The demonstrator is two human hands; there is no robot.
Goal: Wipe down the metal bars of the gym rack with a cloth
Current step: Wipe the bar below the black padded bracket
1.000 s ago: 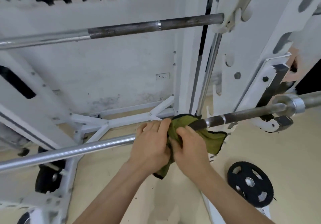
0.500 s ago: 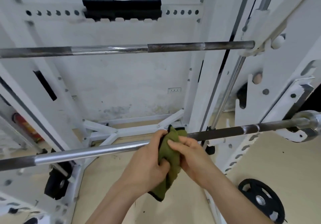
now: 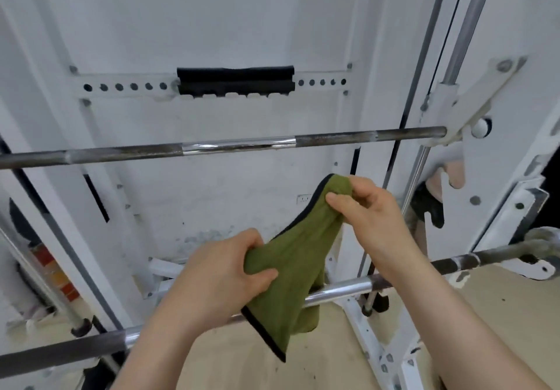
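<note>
Head view: both hands, left hand (image 3: 222, 271) and right hand (image 3: 368, 214), pinch the green cloth (image 3: 291, 268) above the lower bar (image 3: 342, 289).

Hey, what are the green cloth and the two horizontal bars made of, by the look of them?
Green cloth: soft terry or microfibre, matte nap, limp folds, dark edging. Upper bar: steel, a chromed mirror-bright middle, dull grey, possibly knurled or worn, either side. Lower bar: likewise steel, shiny chrome beside the cloth, darker towards the ends.

Cloth (image 3: 291, 271): olive-green, matt, soft ribbed weave, black-bound edge. Lower bar (image 3: 339, 291): metal, glossy chrome at centre, dull dark grey toward the ends. Upper bar (image 3: 239, 146): same mix, with rust-like speckling. Rack frame (image 3: 378, 356): white-painted metal, scuffed. Floor (image 3: 230, 362): matt beige.
</note>
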